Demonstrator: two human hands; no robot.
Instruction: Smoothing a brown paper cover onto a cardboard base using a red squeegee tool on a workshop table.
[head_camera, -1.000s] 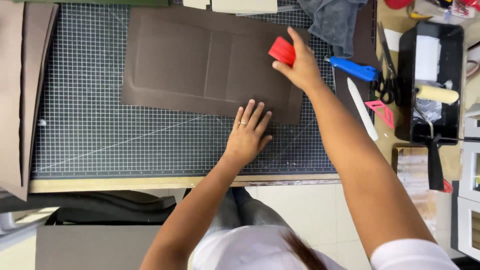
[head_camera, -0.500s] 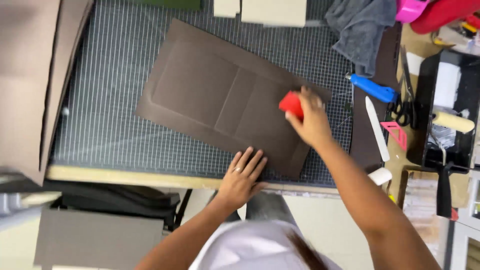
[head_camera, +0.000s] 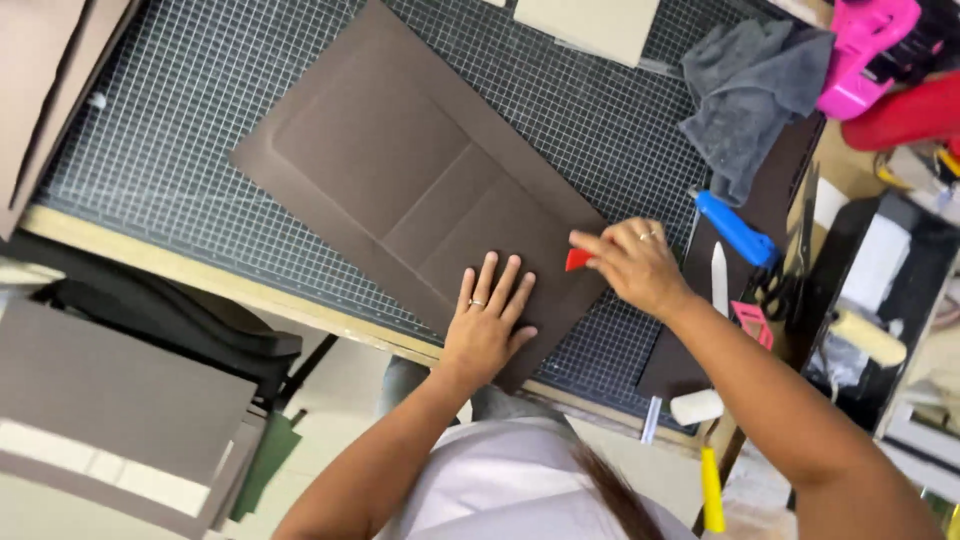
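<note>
Green grid lines cover the cutting mat (head_camera: 200, 90) on the work table. On it lies a big brown sheet (head_camera: 400, 170), turned at a slant. One corner of the sheet reaches past the table's near edge. The mat is bare to the left of the sheet, so there is room on that side. The right side is crowded with a grey cloth (head_camera: 750, 85), a blue-handled tool (head_camera: 735, 228) and a white flat stick (head_camera: 718, 280).

The left hand (head_camera: 488, 325) lies flat on the sheet near its lower corner, fingers straight and a little spread. The right hand (head_camera: 635, 265) is at the sheet's right edge. Its fingers are pinched on a small red scraper (head_camera: 577, 259), which touches the sheet. More brown boards (head_camera: 35, 70) lean at the far left.
</note>
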